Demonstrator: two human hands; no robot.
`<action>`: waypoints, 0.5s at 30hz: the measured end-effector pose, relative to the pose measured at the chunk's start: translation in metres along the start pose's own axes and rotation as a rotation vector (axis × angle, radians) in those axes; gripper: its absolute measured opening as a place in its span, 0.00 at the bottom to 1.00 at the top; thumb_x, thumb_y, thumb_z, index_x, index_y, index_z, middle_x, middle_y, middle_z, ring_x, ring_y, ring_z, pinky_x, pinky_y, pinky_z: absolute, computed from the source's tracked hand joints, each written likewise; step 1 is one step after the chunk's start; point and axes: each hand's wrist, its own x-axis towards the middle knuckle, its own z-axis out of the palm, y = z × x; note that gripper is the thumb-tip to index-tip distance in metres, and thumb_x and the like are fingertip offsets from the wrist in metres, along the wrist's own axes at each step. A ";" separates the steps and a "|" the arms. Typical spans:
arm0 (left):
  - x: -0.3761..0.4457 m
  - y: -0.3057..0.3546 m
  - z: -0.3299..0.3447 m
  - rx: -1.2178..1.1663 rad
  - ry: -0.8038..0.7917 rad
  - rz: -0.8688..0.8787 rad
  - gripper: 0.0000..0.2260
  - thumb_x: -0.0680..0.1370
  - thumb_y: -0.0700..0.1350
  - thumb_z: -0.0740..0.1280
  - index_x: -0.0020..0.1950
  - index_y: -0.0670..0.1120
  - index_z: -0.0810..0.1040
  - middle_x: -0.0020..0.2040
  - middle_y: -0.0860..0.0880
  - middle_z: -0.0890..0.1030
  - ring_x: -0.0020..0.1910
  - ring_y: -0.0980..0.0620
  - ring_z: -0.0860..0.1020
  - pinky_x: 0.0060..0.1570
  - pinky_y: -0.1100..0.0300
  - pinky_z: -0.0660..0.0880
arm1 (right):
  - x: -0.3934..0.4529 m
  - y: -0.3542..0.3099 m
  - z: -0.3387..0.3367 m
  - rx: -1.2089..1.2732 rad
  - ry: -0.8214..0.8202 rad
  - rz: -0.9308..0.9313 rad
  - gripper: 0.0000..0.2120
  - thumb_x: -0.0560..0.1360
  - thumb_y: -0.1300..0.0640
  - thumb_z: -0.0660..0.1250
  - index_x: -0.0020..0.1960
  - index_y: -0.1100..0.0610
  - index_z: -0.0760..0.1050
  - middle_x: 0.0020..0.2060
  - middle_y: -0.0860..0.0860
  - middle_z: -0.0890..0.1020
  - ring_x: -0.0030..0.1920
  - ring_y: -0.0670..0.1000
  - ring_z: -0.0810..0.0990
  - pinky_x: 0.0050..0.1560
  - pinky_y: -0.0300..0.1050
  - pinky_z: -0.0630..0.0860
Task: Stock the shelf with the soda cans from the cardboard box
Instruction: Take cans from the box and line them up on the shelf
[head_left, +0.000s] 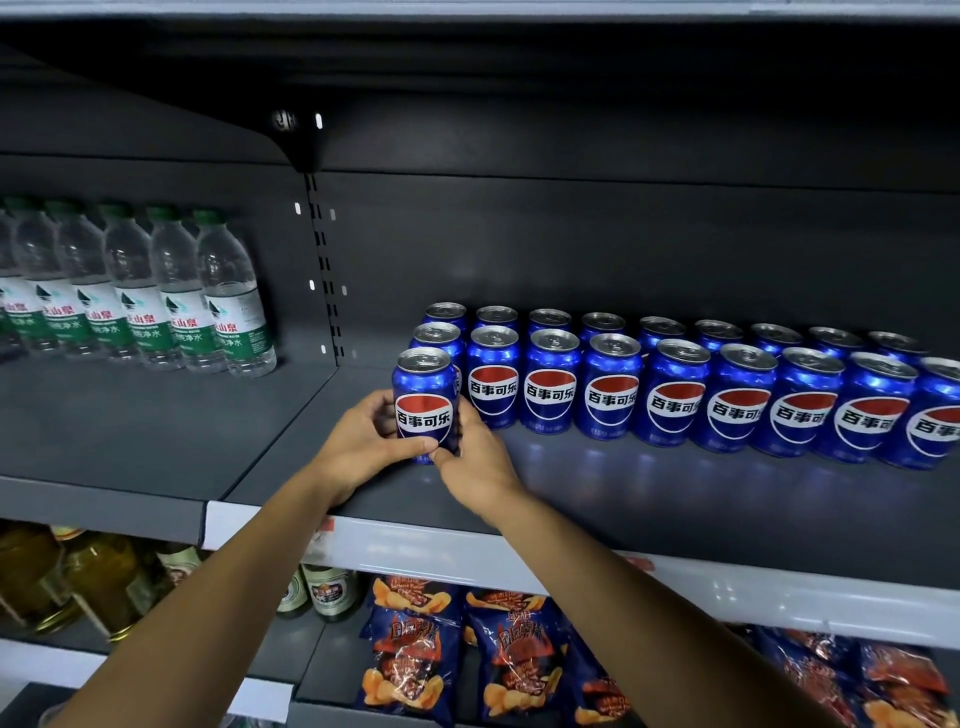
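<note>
Head cam: both my hands are on one blue soda can, upright, at the left end of the can block on the dark shelf. My left hand wraps it from the left, fingers curled round the back, thumb lying across the front near the base, just under the red-white-blue logo. My right hand cups the right side low down, thumb tip meeting the left thumb at the can's bottom edge; the rest of those fingers are hidden behind the can. Base is covered by my thumbs, so can't tell if it's resting on the shelf or just off it. It sits in front of 2 more cans, touching or nearly so. Rows of same cans run off to the right, logos facing me. Water bottles stand in the bay to the left, well apart. Below: glass bottles and chip bags.
</note>
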 end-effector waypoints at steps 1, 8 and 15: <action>-0.001 0.000 0.000 0.004 -0.002 0.003 0.26 0.66 0.36 0.78 0.61 0.47 0.74 0.52 0.50 0.83 0.50 0.57 0.81 0.48 0.67 0.76 | 0.000 0.000 0.000 0.004 0.003 -0.001 0.33 0.74 0.63 0.67 0.74 0.46 0.58 0.66 0.48 0.75 0.65 0.50 0.74 0.66 0.51 0.72; -0.002 0.002 0.001 0.008 -0.019 0.017 0.23 0.68 0.35 0.76 0.57 0.51 0.74 0.51 0.54 0.82 0.46 0.64 0.81 0.44 0.72 0.75 | 0.000 -0.001 -0.002 0.015 0.022 0.014 0.31 0.74 0.63 0.68 0.73 0.49 0.61 0.64 0.48 0.77 0.63 0.48 0.75 0.65 0.48 0.72; -0.004 0.001 0.001 0.013 -0.039 0.026 0.23 0.69 0.36 0.76 0.60 0.50 0.74 0.54 0.53 0.82 0.50 0.60 0.81 0.52 0.65 0.75 | 0.000 -0.002 0.001 0.016 0.027 0.050 0.28 0.73 0.64 0.68 0.70 0.50 0.65 0.62 0.49 0.78 0.62 0.49 0.76 0.65 0.50 0.73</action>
